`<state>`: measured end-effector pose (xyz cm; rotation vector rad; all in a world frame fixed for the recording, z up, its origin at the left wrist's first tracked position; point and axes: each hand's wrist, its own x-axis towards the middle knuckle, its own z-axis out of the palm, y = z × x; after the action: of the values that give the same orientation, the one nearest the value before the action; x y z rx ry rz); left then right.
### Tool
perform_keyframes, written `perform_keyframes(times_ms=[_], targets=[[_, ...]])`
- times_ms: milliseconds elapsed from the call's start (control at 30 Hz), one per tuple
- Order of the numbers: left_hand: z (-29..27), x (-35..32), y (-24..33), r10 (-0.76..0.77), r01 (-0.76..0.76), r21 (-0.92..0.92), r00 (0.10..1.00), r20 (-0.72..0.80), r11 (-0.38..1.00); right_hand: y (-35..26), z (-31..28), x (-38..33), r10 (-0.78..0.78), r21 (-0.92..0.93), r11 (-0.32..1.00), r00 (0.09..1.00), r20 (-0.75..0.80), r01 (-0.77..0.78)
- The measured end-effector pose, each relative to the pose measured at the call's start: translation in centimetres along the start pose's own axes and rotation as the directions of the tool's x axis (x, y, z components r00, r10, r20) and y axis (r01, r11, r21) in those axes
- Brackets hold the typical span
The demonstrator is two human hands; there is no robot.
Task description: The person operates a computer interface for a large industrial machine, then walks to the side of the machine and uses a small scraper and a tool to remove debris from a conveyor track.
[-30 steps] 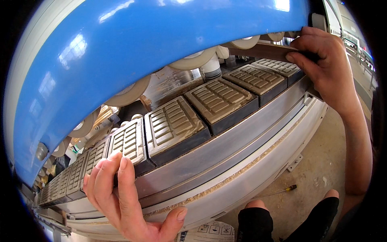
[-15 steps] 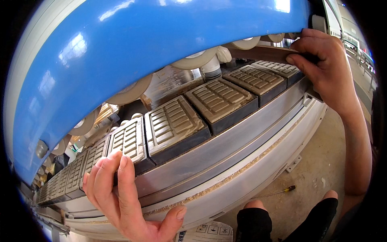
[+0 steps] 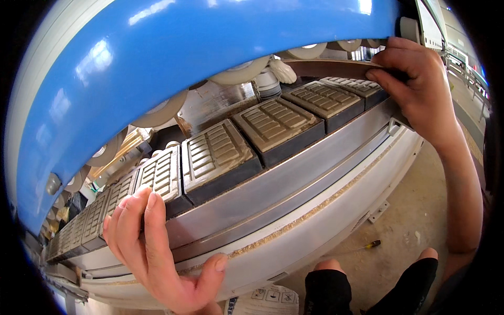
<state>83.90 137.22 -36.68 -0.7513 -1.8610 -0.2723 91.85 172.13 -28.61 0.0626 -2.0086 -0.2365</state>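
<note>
My right hand (image 3: 420, 89) is closed at the far right, pinching the end of a dark brown flat strip (image 3: 331, 68). The strip stretches leftward from my fingers, under the blue cover and above the far pads. A row of ridged, dusty conveyor pads (image 3: 278, 121) with black sides curves along the machine. At lower left my left hand (image 3: 157, 252) holds nothing, its thumb spread away from the bent fingers. Its fingertips are at the front edge of a lighter pad (image 3: 160, 170); whether they press on it I cannot tell.
A glossy blue machine cover (image 3: 210, 31) overhangs the pads, with pale rollers (image 3: 241, 72) beneath it. A metal rail (image 3: 294, 170) runs along the front, with a dusty ledge below. A screwdriver (image 3: 371, 244) lies on the floor near my knees. A printed sack (image 3: 265, 300) sits at the bottom.
The view has shifted slightly, so the pads and rollers appear a little further left. Both hands keep nearly the same pose, and the strip stays in my right hand.
</note>
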Motion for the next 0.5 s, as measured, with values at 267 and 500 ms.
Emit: perform_keyframes(times_ms=[267,500], targets=[[0.2,0.2,-0.3,0.002,-0.005,-0.077,0.999,-0.036,0.997,0.5,-2.1,-2.4,-0.313,-0.23,0.935,0.934,-0.171,0.271],[-0.4,0.7,0.1,-0.005,-0.009,-0.206,0.998,-0.069,0.979,-0.4,-9.9,-6.4,-0.373,-0.202,0.912,0.927,-0.039,0.359]])
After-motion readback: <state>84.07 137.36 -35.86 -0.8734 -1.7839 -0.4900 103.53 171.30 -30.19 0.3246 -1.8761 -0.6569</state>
